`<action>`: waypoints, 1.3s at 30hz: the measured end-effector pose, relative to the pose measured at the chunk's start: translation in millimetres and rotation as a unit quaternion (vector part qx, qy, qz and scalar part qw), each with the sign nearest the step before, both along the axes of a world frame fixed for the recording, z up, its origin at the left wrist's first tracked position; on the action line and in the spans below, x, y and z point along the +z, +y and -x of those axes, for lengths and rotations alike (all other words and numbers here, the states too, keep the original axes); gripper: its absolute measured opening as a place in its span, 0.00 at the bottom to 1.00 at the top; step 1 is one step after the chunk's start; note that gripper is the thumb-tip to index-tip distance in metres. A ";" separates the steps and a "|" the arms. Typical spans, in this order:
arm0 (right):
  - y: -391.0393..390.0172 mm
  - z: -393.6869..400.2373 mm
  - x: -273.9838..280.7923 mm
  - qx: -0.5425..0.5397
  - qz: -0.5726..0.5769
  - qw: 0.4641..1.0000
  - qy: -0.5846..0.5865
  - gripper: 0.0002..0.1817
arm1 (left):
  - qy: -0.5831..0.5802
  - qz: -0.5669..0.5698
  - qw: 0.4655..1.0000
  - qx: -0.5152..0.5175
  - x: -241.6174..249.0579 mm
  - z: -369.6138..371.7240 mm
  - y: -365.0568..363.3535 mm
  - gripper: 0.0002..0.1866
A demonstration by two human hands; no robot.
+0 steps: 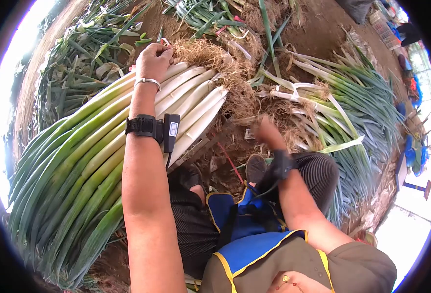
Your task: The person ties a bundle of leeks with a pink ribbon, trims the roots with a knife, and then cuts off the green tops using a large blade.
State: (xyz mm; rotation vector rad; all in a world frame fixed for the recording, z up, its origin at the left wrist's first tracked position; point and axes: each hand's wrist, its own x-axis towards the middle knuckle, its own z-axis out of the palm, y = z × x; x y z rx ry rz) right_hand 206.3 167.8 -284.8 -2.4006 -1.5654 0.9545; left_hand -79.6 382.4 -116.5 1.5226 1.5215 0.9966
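A large bundle of leeks [103, 141] lies to my left, its white stalks towards the top and its green leaves fanning down. My left hand [154, 61] is closed at the root end of this bundle, fingers pinched together. A bit of red strip [164, 42] pokes out beside the fingertips. My right hand [268, 132] is smeared by motion above the ground, near a heap of trimmed roots [240, 97]. Whether it holds anything cannot be made out.
More leeks [352, 112] are piled at the right, with dry roots towards me. Another pile of green leaves [74, 73] lies at the upper left, and further leeks [200, 17] are at the top. A red string [231, 163] trails on the soil near my shoes.
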 end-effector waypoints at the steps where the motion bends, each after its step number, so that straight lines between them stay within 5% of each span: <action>1: -7.7 22.8 34.9 0.028 0.109 0.993 -0.046 0.34 | 0.003 0.001 1.000 -0.004 0.1 0.3 -0.2 0.09; 7: -19.7 75.1 -9.6 0.102 0.079 0.989 0.068 0.34 | 0.039 0.003 0.999 -0.004 4.1 -1.4 -1.2 0.08; 9: -25.6 83.1 -32.4 -0.068 0.077 0.915 0.389 0.26 | 0.024 -0.012 1.000 -0.002 1.6 -2.4 -1.6 0.09; 10: -25.9 87.0 -38.7 -0.060 0.079 0.915 0.390 0.26 | 0.034 -0.025 0.999 0.000 -1.9 -1.3 0.9 0.09; 12: -24.9 98.1 -47.4 -0.212 0.079 0.815 0.533 0.07 | 0.073 -0.060 0.995 0.000 -4.8 0.9 3.6 0.09; 16: -20.4 100.5 -118.7 -0.185 0.111 0.787 0.577 0.07 | 0.064 -0.032 0.997 0.018 -1.1 -0.5 -1.1 0.10; 21: -9.2 102.9 -131.4 -0.073 0.123 0.770 0.621 0.07 | 0.027 0.013 0.999 0.021 11.7 -5.0 -8.3 0.08; 24: -17.7 114.9 -175.7 -0.086 0.025 0.728 0.680 0.10 | 0.024 0.021 0.999 0.015 11.9 -4.1 -7.9 0.08; 26: -21.1 121.7 -206.7 -0.195 0.029 0.633 0.749 0.10 | 0.057 0.023 0.998 0.019 13.5 -4.4 -8.7 0.08; 27: -25.6 120.4 -223.2 -0.198 0.031 0.631 0.750 0.10 | 0.037 0.029 0.999 0.018 15.3 -5.5 -10.1 0.08; 28: -26.9 116.9 -227.7 -0.011 -0.038 0.769 0.638 0.11 | 0.017 0.034 0.999 0.018 15.4 -5.1 -9.7 0.08; 29: -30.0 115.7 -231.6 0.177 -0.105 0.852 0.481 0.11 | 0.024 0.037 0.999 0.014 15.3 -4.0 -8.6 0.08; 30: -38.9 118.7 -234.0 0.175 -0.102 0.852 0.483 0.11 | 0.025 0.040 0.999 0.014 14.9 -4.1 -9.2 0.08; 32: -41.7 130.2 -177.5 -0.126 -0.101 0.643 0.749 0.12 | -0.022 0.044 0.999 0.008 18.5 -5.3 -10.8 0.08; 33: -33.5 133.7 -153.0 -0.127 -0.100 0.643 0.749 0.12 | -0.011 0.043 0.999 0.009 19.8 -6.3 -11.2 0.08; 35: -18.4 136.6 -126.2 -0.270 0.010 0.562 0.782 0.09 | -0.012 0.048 0.999 0.012 19.7 -6.2 -10.7 0.08; 36: -21.4 131.9 -128.7 -0.271 0.010 0.563 0.780 0.09 | -0.014 0.051 0.999 0.014 19.7 -6.7 -10.8 0.07; 39: -25.3 109.6 -130.8 -0.072 -0.057 0.818 0.568 0.16 | -0.011 0.039 0.999 0.010 20.1 -6.7 -11.0 0.07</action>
